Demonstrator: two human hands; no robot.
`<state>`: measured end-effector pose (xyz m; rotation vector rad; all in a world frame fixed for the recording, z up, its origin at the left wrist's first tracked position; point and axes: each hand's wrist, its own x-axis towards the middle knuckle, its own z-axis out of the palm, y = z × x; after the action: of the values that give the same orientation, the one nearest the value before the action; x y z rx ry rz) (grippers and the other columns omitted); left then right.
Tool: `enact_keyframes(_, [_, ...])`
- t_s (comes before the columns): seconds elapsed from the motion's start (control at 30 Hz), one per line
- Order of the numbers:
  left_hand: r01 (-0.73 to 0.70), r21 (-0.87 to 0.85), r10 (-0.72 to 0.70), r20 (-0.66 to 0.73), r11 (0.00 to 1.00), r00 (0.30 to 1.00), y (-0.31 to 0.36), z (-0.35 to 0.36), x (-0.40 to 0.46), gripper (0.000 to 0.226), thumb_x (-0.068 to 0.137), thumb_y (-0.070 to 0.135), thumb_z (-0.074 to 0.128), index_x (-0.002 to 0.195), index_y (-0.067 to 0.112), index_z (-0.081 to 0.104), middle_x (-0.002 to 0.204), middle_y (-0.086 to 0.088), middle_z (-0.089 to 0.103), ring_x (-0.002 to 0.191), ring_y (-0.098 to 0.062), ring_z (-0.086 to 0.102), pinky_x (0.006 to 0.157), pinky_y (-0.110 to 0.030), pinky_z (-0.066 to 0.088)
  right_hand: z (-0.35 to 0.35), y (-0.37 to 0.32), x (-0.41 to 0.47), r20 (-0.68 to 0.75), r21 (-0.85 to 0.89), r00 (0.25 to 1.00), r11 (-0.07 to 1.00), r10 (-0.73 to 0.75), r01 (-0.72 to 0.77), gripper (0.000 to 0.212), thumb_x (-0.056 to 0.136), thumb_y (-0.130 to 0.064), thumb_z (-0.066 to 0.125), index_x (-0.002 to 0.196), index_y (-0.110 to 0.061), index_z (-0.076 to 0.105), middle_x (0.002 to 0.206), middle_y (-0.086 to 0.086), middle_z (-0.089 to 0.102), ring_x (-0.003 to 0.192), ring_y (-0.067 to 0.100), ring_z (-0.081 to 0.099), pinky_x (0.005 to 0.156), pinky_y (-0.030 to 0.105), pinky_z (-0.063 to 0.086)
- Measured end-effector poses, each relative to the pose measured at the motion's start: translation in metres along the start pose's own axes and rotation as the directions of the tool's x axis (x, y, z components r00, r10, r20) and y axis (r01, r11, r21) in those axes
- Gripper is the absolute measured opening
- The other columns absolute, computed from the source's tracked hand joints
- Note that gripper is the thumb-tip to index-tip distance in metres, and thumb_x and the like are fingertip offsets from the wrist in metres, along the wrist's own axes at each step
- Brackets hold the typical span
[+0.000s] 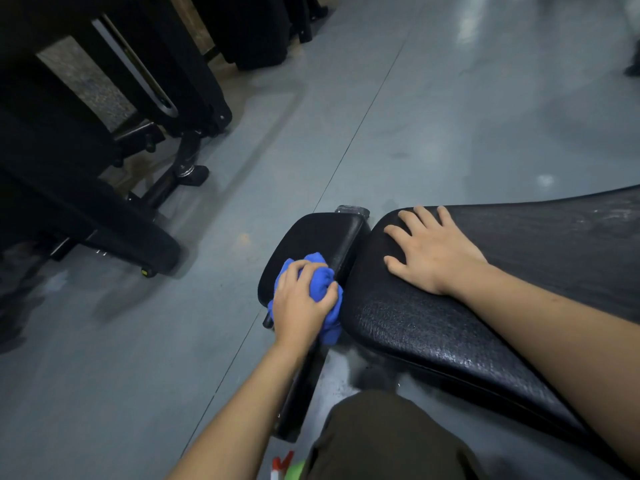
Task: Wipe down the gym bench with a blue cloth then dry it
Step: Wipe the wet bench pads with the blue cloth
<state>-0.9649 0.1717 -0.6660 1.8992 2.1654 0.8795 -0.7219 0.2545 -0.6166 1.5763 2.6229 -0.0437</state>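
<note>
A black padded gym bench lies low across the right of the head view, with a long back pad (433, 327) and a smaller seat pad (311, 237) to its left. My left hand (301, 303) grips a bunched blue cloth (320, 282) against the seat pad's near edge, beside the gap between the pads. On the back pad's top end my right hand (433, 251) rests flat, fingers spread. The back pad's textured surface glistens near its front edge.
Black gym machine frames and feet (180, 168) stand on the grey floor at the left. A bench leg bar (301, 386) runs toward me under my left forearm. A spray bottle with a red trigger (282, 465) sits at the bottom edge beside my knee (388, 438).
</note>
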Motion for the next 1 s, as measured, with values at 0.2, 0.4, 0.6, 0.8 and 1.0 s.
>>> enact_keyframes(0.2, [-0.027,-0.019,0.03,0.195,0.999,0.98,0.016,0.003,0.055,0.013,0.089,0.043,0.063,0.102,0.039,0.063,0.111,0.02,0.047,0.11,-0.007,0.045,0.081,-0.022,0.037,-0.003,-0.001,-0.001,0.014,0.005,1.0,1.0,0.009,-0.009,0.069,0.097,-0.064,0.019,0.155,-0.027,0.025,0.162,0.009,0.022,0.15,0.032,0.013,0.122,0.056,0.009])
enact_keyframes(0.4, [-0.008,-0.019,0.012,0.219,1.0,0.976,0.016,-0.007,0.042,0.018,0.089,0.05,0.058,0.107,0.047,0.058,0.116,0.026,0.045,0.126,0.001,0.037,0.079,-0.03,0.041,-0.005,-0.001,-0.003,0.029,0.002,1.0,1.0,0.011,-0.011,0.069,0.099,-0.063,0.018,0.157,-0.027,0.023,0.165,0.01,0.018,0.152,0.032,0.009,0.122,0.056,0.007])
enact_keyframes(0.6, [-0.04,0.005,0.038,0.239,0.999,0.97,-0.001,-0.022,0.012,0.022,0.088,0.051,0.061,0.109,0.051,0.056,0.12,0.028,0.043,0.126,0.0,0.037,0.082,-0.029,0.038,-0.007,-0.003,-0.005,0.05,0.004,0.999,1.0,0.011,-0.011,0.069,0.1,-0.061,0.017,0.16,-0.025,0.018,0.167,0.011,0.012,0.154,0.033,0.003,0.123,0.056,0.006])
enact_keyframes(0.8, [-0.029,-0.02,0.034,0.272,0.999,0.962,0.004,-0.004,0.056,0.021,0.087,0.053,0.06,0.106,0.043,0.059,0.115,0.024,0.044,0.11,-0.003,0.041,0.079,-0.029,0.043,-0.005,-0.004,-0.002,0.034,-0.013,0.999,1.0,0.002,-0.001,0.069,0.1,-0.061,0.019,0.158,-0.024,0.021,0.165,0.013,0.016,0.153,0.036,0.007,0.122,0.058,0.009])
enact_keyframes(1.0, [-0.007,-0.022,0.013,0.326,1.0,0.945,0.013,0.006,0.089,0.03,0.087,0.06,0.058,0.112,0.042,0.058,0.119,0.021,0.045,0.117,-0.009,0.041,0.086,-0.033,0.043,-0.008,-0.006,0.0,0.042,-0.016,0.999,1.0,0.002,-0.001,0.068,0.1,-0.059,0.026,0.157,-0.023,0.026,0.162,0.014,0.02,0.151,0.037,0.012,0.121,0.058,0.009])
